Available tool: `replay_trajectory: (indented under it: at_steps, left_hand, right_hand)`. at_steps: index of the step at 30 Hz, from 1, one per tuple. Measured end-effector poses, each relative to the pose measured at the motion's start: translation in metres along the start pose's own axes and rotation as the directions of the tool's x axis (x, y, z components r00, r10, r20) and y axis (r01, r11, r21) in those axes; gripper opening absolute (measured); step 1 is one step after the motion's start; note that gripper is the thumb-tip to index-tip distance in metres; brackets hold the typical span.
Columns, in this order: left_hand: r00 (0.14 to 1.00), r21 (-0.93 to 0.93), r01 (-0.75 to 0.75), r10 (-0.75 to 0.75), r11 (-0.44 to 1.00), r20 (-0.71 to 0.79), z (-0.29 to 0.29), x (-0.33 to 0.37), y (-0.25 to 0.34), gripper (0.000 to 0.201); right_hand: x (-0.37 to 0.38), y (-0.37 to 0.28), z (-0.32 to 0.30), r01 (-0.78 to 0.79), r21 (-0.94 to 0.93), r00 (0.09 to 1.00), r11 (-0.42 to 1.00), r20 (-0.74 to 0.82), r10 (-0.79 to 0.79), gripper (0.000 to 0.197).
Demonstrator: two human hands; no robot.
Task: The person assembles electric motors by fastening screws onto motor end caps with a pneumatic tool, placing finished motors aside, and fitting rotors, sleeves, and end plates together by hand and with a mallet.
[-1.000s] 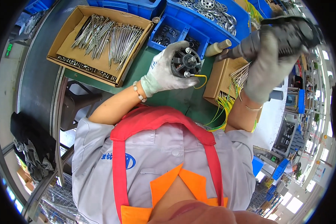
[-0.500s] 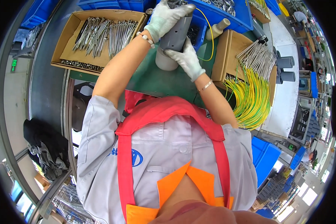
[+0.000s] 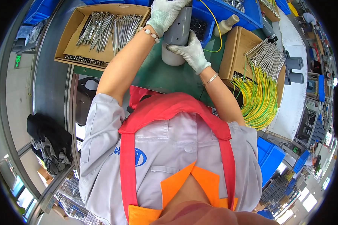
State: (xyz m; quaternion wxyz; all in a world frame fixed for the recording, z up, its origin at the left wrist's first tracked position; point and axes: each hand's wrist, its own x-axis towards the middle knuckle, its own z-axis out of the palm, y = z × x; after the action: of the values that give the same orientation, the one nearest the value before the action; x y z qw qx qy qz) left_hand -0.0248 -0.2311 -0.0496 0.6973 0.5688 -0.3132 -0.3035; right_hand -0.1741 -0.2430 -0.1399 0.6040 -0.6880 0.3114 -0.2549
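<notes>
A dark grey cylinder (image 3: 178,32) with small holes in its side stands on a lighter grey round base (image 3: 171,57) over the green bench top. My left hand (image 3: 166,15), in a whitish glove, is closed around its upper part; the cylinder's top is cut off by the frame edge. Lower down, my gloved right hand (image 3: 192,54) grips the cylinder's right side, thumb across the front just above the base. The fingers behind the cylinder are hidden. A yellow wire (image 3: 220,33) curves past on the right.
To the left, a cardboard box (image 3: 69,37) holds long metal rods. On the right, another cardboard box (image 3: 229,52) carries rods and yellow-green wires (image 3: 257,101). Blue bins (image 3: 248,17) line the back, with a pale bottle (image 3: 226,26) before them. Grey cylinders (image 3: 296,78) lie further right.
The whole scene has shifted slightly right and up in view. Both hands keep their hold on the cylinder, with the left hand a little higher in the picture.
</notes>
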Motion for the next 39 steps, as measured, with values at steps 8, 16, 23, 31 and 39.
replay_trajectory:
  at_steps: [8, 16, 23, 31, 39]
  left_hand:
    - [0.998, 0.041, -0.032, 0.034, 0.999, -0.050, -0.007, 0.003, -0.008, 0.049]
    - [0.999, -0.042, 0.032, -0.033, 0.999, -0.022, -0.010, 0.004, -0.008, 0.047]
    - [0.984, 0.051, 0.099, -0.106, 0.994, 0.145, -0.031, 0.016, -0.035, 0.078]
    - [0.996, -0.116, 0.026, -0.016, 0.993, 0.088, -0.009, 0.003, -0.010, 0.042]
    - [0.996, -0.230, 0.051, -0.032, 0.972, 0.086, 0.001, 0.001, -0.009, 0.043]
  right_hand:
    - [0.000, -0.003, 0.004, -0.004, -0.148, 0.999, 0.989, -0.040, -0.002, 0.096]
    - [0.002, 0.002, 0.001, 0.001, -0.172, 1.000, 0.985, -0.029, -0.006, 0.099]
    - [0.001, 0.006, 0.003, -0.010, -0.159, 1.000, 0.987, -0.007, 0.009, 0.100]
    - [-0.002, 0.005, 0.000, -0.013, -0.148, 1.000, 0.989, -0.016, 0.011, 0.100]
    - [-0.005, -0.010, -0.002, 0.027, -0.138, 1.000, 0.990, -0.002, -0.027, 0.092]
